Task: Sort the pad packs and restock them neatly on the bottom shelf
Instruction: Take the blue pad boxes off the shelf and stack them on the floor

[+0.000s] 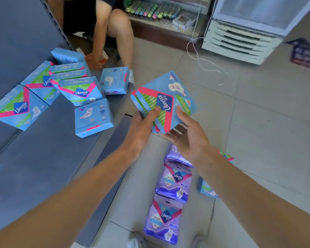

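Note:
Both my hands hold a small stack of blue pad boxes (166,99) above the floor, just right of the shelf edge. My left hand (141,126) grips the stack's lower left side with the thumb on top. My right hand (186,135) supports it from below, thumb on the front face. Several blue boxes (79,90) lie scattered on the grey bottom shelf (43,158), some face up, some on edge. Purple pad packs (172,183) lie in a row on the tiled floor below my hands. One more blue box (207,189) shows under my right forearm.
Another person crouches at the far end of the shelf (113,33), a hand near an orange pack (98,59). A white cooler (243,33) stands at the back right with a loose white cord (204,63) on the floor. My shoes (136,240) are at the bottom edge.

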The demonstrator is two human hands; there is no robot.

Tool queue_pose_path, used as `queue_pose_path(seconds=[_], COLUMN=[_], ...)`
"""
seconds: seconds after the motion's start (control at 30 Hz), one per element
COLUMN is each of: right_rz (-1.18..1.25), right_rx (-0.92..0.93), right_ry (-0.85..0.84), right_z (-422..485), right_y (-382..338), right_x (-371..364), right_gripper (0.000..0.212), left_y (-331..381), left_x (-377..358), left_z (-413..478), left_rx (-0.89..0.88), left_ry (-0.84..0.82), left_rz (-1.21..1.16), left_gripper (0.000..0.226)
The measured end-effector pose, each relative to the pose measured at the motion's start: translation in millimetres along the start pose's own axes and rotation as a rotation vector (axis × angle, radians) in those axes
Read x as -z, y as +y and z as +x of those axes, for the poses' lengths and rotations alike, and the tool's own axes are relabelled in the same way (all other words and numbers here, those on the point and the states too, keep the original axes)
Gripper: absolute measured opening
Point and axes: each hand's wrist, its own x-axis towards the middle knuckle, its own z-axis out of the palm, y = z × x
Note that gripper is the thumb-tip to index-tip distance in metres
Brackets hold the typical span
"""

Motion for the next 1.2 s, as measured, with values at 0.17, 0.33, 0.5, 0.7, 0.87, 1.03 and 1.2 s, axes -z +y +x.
queue_pose_path(seconds=[0.17,0.33,0.5,0.7,0.87,1.03,1.2], right_rz=[0.038,0.059,0.005,-0.099,-0.149,-0.153,-0.128], right_rx=[0.021,0.007,-0.016,-0.125,-0.177,-0.205,-0.283], right_ry=[0.171,0.205,0.267,0.348,0.416,0.475,0.456], right_z=[-13.8,-34.9,-60.1,-85.2,-82.0,-62.4,-30.8], right_y=[-35.7,-42.1,-29.5,-7.3,37.5,96.2,161.6], right_x=[116.8,218.9,311.7,390.0,430.9,463.8,487.3], right_gripper=[0.021,0.031,0.043,0.059,0.044,0.047,0.051], left_y=[-8.3,-47.7,-121.9,-198.3,-262.6,-336.2,-402.0], left_x=[-73.5,-149.0,-207.4,-250.8,-262.7,-253.3,-222.2], left_z=[8.0,-1.6,-36.5,-83.4,-107.7,-120.9,-120.8], left_rx=[0.085,0.15,0.193,0.254,0.331,0.254,-0.001], left_ry=[-0.086,-0.267,-0.376,-0.379,-0.327,-0.256,-0.325], left_rz=[0.107,0.331,0.343,0.358,0.334,0.413,0.733], left_gripper=[0.085,0.054,0.067,0.046,0.026,0.033,0.063])
